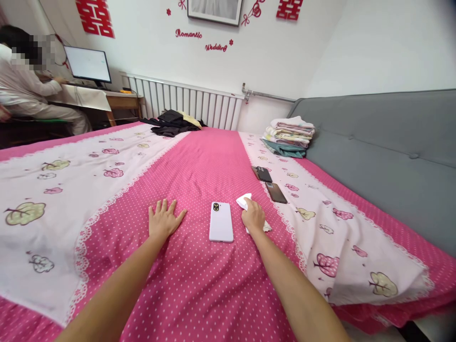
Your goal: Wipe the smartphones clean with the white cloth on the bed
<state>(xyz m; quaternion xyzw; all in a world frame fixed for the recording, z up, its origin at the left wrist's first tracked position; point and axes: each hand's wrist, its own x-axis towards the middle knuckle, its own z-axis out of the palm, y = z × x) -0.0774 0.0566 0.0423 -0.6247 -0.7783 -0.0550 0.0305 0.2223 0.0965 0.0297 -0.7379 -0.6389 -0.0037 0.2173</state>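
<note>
A pale lilac smartphone (221,224) lies back side up on the pink dotted bedspread (185,289), its dark camera patch at the top left corner. To its left, my left hand (164,219) rests flat on the cloth with fingers spread, holding nothing. My right hand (253,216), just right of the phone, is closed around a crumpled white wipe (243,201); parts of the wipe stick out above and below the fingers. Neither hand touches the phone. Beyond my right hand lie a dark phone (264,174) and a brownish phone case (276,193).
Folded towels (289,135) are stacked at the far right by the grey headboard (377,128). Dark clothes (173,124) lie at the bed's far edge, before a white radiator (185,97). At the left, a person (26,90) sits at a desk with a monitor (88,64).
</note>
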